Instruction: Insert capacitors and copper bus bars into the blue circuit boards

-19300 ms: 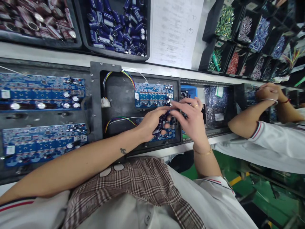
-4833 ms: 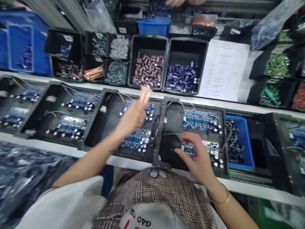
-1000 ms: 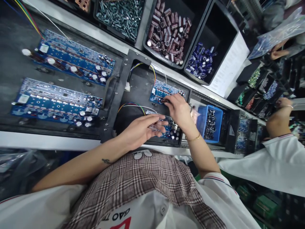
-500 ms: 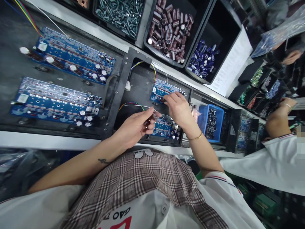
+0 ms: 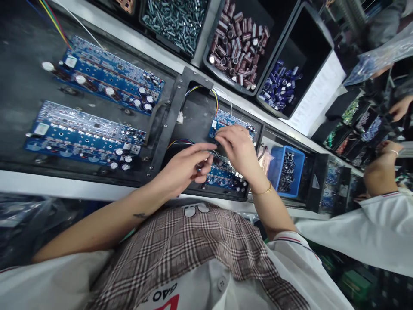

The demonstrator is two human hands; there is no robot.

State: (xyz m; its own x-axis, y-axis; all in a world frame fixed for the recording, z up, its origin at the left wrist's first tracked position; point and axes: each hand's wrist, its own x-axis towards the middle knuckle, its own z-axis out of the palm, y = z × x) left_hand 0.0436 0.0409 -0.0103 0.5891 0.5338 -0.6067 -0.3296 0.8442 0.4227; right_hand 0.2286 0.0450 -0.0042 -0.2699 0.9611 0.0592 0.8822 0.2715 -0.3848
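Observation:
My left hand (image 5: 185, 168) is curled, with what looks like dark brown capacitors (image 5: 201, 164) mostly hidden behind the fingers. Close by, my right hand (image 5: 237, 147) pinches at the lower left edge of a blue circuit board (image 5: 222, 117); its fingertips hide whatever they hold. A second blue circuit board (image 5: 217, 181) lies below, partly covered by both hands. Coloured wires (image 5: 215, 100) run to the upper board, and more wires (image 5: 180, 141) pass behind my left hand.
Two larger boards (image 5: 106, 71) (image 5: 87, 125) lie in the left frame. Black bins hold brown capacitors (image 5: 238, 47), blue capacitors (image 5: 280, 86) and metal screws (image 5: 174, 26). A blue box (image 5: 298, 174) of small parts stands right. A co-worker's arm (image 5: 380, 172) reaches in at far right.
The view has shifted, so the bench appears further right. My left fingers have closed in nearer my right hand, and the brown capacitors in them show less. My right hand stays at the upper board.

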